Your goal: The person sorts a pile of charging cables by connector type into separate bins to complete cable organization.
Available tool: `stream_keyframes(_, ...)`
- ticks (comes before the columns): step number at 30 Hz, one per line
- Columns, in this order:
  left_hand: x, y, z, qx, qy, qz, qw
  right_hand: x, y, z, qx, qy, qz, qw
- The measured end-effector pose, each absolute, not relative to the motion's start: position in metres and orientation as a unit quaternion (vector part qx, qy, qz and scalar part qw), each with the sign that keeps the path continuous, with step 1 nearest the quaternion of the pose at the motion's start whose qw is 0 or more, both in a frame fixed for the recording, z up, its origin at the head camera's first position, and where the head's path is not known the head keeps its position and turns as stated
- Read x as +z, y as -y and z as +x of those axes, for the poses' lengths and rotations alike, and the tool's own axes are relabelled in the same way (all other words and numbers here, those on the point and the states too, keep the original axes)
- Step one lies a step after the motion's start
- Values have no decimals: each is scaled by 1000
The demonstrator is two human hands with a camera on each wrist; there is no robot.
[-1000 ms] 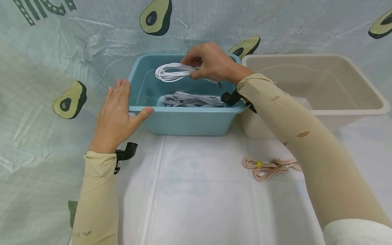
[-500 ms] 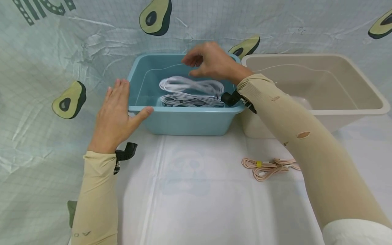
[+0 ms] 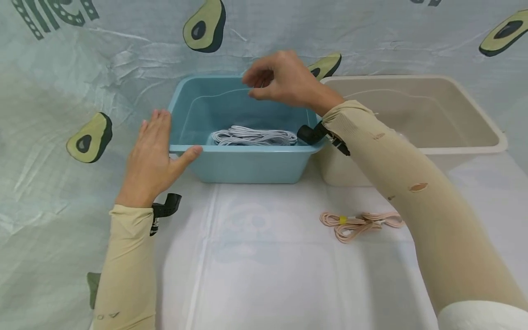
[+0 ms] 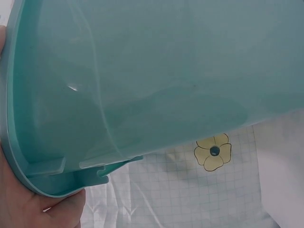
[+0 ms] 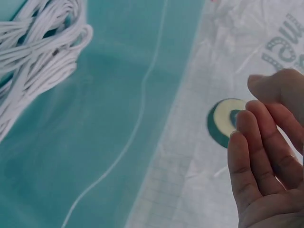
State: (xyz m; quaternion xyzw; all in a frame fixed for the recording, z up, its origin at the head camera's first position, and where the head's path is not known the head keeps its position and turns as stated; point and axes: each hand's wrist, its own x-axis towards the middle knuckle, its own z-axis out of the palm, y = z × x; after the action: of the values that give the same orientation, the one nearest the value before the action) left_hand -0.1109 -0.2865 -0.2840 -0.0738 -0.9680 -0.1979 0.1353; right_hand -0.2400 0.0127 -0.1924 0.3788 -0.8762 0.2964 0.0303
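Over the back of a blue plastic bin (image 3: 247, 168), my right hand (image 3: 286, 81) hovers with loosely bent fingers and nothing between them. Bundles of white cable (image 3: 253, 136) lie inside on the bin's floor, near its front wall, partly hidden by that wall. The right wrist view shows looped white cable (image 5: 45, 57) away from the fingers. My left hand (image 3: 147, 158) rests at the bin's front left corner, fingers straight along the side and thumb across the front rim. In the left wrist view, part of that hand (image 4: 23, 209) touches the rim's corner.
A beige bin (image 3: 474, 151) stands directly right of the blue one, partly behind my right forearm. Bundled pink cable (image 3: 350, 227) with a yellow tie lies on the white tablecloth (image 3: 255, 284) in front. An avocado-print sheet (image 3: 140, 55) hangs behind.
My right hand has let go of a white cable bundle, which dropped into the blue bin onto the other cable. The hand has risen slightly. My left hand stays at the corner.
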Motion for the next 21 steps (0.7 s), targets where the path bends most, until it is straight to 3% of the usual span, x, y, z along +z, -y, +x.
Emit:
stream_keyframes(13, -285, 290, -108, -195, 968, -68, 145, -179, -36, -195, 302, 837, 453, 61)
stream_keyframes(21, -280, 290, -111, -173, 973, -87, 124, -194, -75, -160, 329, 821, 462, 64)
